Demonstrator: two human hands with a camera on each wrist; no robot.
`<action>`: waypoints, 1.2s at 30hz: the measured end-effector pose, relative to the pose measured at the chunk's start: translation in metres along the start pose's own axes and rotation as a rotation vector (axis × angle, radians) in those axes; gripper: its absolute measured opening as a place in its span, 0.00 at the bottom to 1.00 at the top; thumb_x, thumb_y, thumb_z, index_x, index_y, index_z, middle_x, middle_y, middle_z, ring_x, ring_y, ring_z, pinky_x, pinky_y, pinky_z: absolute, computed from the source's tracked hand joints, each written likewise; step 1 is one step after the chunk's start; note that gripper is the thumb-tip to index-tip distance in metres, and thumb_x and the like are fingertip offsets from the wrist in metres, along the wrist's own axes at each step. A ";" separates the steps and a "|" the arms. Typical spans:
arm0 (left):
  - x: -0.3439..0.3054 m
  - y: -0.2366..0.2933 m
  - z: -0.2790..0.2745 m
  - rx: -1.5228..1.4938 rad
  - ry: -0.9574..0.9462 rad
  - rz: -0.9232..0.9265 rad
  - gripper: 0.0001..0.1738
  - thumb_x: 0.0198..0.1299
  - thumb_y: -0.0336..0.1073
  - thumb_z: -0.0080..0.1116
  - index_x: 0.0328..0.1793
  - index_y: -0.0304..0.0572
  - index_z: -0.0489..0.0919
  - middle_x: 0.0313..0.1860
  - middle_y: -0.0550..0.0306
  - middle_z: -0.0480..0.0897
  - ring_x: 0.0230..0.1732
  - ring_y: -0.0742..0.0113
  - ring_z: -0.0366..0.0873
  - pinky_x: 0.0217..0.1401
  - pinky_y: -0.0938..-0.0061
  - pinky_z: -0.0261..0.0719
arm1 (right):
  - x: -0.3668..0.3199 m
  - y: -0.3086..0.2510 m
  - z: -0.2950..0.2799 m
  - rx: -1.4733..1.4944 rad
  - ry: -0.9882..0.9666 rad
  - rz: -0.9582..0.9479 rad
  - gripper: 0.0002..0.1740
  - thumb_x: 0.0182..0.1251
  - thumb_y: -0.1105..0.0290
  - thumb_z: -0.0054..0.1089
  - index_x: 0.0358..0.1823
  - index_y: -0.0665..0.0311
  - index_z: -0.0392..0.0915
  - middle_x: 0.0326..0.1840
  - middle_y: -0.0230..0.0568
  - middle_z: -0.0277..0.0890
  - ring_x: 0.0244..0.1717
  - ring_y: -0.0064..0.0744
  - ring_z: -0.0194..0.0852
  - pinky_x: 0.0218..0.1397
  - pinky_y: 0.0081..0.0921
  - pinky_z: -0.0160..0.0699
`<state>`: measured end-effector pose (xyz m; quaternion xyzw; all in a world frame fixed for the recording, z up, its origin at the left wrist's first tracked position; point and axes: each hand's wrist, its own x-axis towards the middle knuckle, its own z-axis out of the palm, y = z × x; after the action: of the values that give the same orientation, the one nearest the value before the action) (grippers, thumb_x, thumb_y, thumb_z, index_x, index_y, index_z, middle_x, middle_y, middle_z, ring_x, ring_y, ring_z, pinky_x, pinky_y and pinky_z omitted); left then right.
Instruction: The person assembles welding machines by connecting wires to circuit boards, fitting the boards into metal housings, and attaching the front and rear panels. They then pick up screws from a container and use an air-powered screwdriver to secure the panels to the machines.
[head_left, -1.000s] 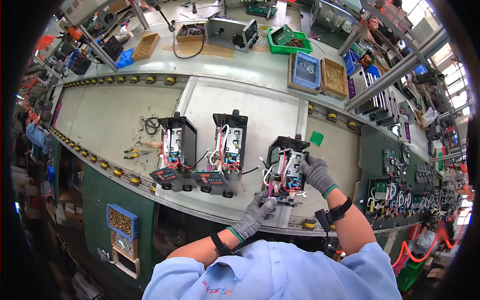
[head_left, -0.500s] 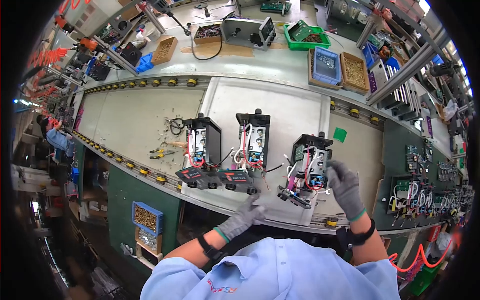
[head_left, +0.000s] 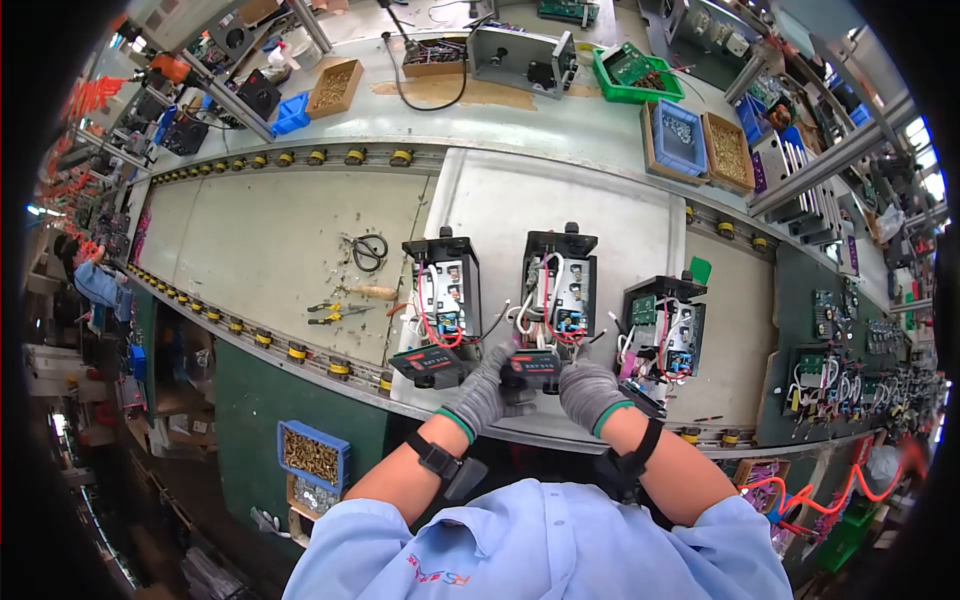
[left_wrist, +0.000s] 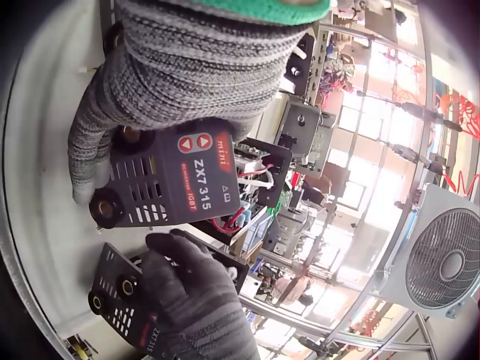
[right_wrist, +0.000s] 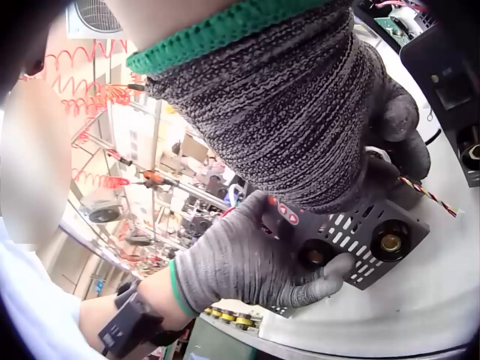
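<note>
Three open-topped welding machines stand on a white board: left (head_left: 442, 285), middle (head_left: 570, 285) and right (head_left: 668, 325). Both gloved hands are at the middle one's loose black front panel (head_left: 533, 368), marked ZX7 315. My left hand (head_left: 482, 392) pinches its left side, thumb across the face near a round socket (right_wrist: 390, 242). My right hand (head_left: 592, 388) is at the panel's right end with its fingertips partly hidden; I cannot tell if it grips anything. Thin twisted wires (right_wrist: 427, 196) emerge beside its fingers. The left machine's front panel (head_left: 428, 362) leans forward.
Left of the board lie yellow-handled pliers (head_left: 336, 312), a coiled black cable (head_left: 370, 252) and scattered scraps. Roller tracks (head_left: 297, 352) edge the line. Across the back stand a green tray (head_left: 625, 92), a blue bin (head_left: 680, 160) and cardboard boxes of small parts.
Both hands have left the right-hand machine and come to the middle machine's front panel. The right-hand machine stays on the board. The head view has shifted.
</note>
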<state>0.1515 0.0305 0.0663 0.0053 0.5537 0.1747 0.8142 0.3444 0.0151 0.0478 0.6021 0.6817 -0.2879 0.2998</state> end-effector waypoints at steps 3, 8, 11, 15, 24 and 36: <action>0.013 -0.022 -0.010 0.130 0.020 0.138 0.37 0.54 0.66 0.73 0.56 0.45 0.75 0.42 0.56 0.78 0.35 0.59 0.84 0.36 0.61 0.86 | -0.015 0.009 -0.033 0.089 0.110 0.026 0.22 0.68 0.71 0.52 0.63 0.64 0.78 0.62 0.60 0.79 0.59 0.55 0.83 0.60 0.43 0.83; 0.002 -0.025 -0.002 0.398 0.042 0.328 0.43 0.60 0.65 0.69 0.67 0.38 0.70 0.45 0.55 0.79 0.32 0.71 0.79 0.34 0.70 0.84 | 0.014 0.032 0.010 0.434 0.202 0.024 0.32 0.65 0.72 0.53 0.72 0.49 0.69 0.68 0.61 0.71 0.49 0.55 0.84 0.52 0.48 0.83; -0.001 -0.018 -0.003 0.403 0.032 0.317 0.46 0.58 0.61 0.73 0.70 0.38 0.66 0.34 0.60 0.75 0.24 0.74 0.72 0.24 0.74 0.74 | -0.007 0.018 -0.011 0.089 0.249 0.000 0.27 0.65 0.71 0.55 0.67 0.51 0.75 0.60 0.58 0.78 0.47 0.53 0.85 0.52 0.47 0.83; 0.014 -0.012 -0.015 0.476 0.012 0.282 0.49 0.57 0.61 0.73 0.73 0.37 0.64 0.34 0.60 0.75 0.25 0.75 0.72 0.24 0.75 0.73 | -0.031 0.007 -0.060 0.104 0.147 0.157 0.18 0.63 0.71 0.58 0.55 0.54 0.82 0.48 0.53 0.84 0.45 0.52 0.86 0.52 0.47 0.83; -0.017 -0.008 -0.010 0.370 0.019 0.277 0.51 0.59 0.65 0.69 0.76 0.36 0.63 0.53 0.50 0.78 0.48 0.61 0.82 0.48 0.66 0.82 | -0.085 0.044 -0.132 1.321 -0.139 -0.263 0.28 0.67 0.63 0.67 0.65 0.69 0.76 0.50 0.40 0.84 0.35 0.24 0.80 0.35 0.21 0.78; -0.062 0.018 0.063 1.407 0.517 1.195 0.14 0.63 0.45 0.65 0.45 0.42 0.85 0.32 0.46 0.84 0.38 0.47 0.84 0.44 0.54 0.81 | -0.048 0.039 -0.105 1.156 -0.303 -0.670 0.38 0.66 0.72 0.58 0.79 0.55 0.61 0.56 0.43 0.82 0.37 0.24 0.83 0.31 0.24 0.79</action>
<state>0.1832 0.0407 0.1505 0.7359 0.6002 0.1841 0.2534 0.3808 0.0675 0.1519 0.3750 0.5186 -0.7639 -0.0828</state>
